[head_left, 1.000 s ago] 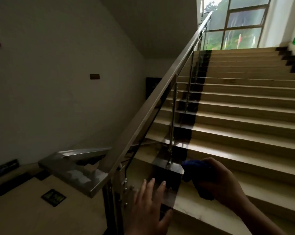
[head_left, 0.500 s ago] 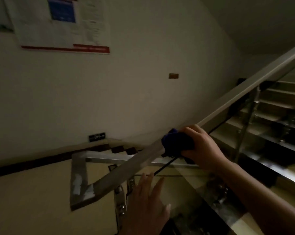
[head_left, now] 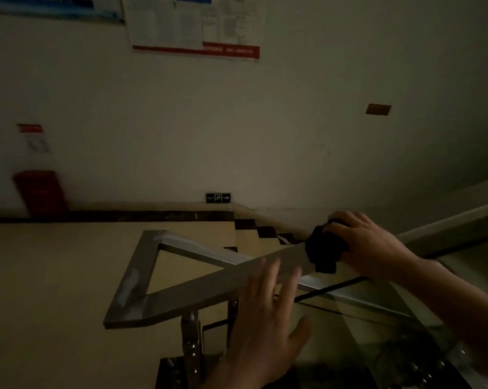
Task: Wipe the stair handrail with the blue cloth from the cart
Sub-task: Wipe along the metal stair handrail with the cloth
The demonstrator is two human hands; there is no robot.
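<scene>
Right hand: your right hand [head_left: 369, 242] is curled over the blue cloth [head_left: 324, 252], fingers bent across its top, pressing it down on the stair handrail [head_left: 203, 287].
Blue cloth: bunched into a dark wad under your palm; it sits on the sloping top face of the rail, with a flap hanging over the near edge. Looks almost black in this low light.
Left hand: your left hand [head_left: 268, 324] is spread flat, fingers straight and slightly apart, holding nothing. Fingertips [head_left: 273, 269] overlap the rail's near edge in view; contact with the rail cannot be told.
Hand spacing: left hand lies lower on the rail than the cloth, near it but apart.
Handrail: flat metal bar, rising to your right past the cloth; at its low end it turns a corner and joins a second bar, so the bars outline a triangle. Pale smears show on the corner section.
Below the rail: metal post [head_left: 191, 341] with round fittings, and a glass panel [head_left: 377, 332] under the sloped bar.
Surroundings: beige landing floor [head_left: 55, 290] beyond the rail, dark skirting at the wall foot, small exit sign [head_left: 218, 197] low on the wall, notice board [head_left: 195, 26] above, red box [head_left: 41, 192] at far left.
Lighting: dim, fine detail soft.
</scene>
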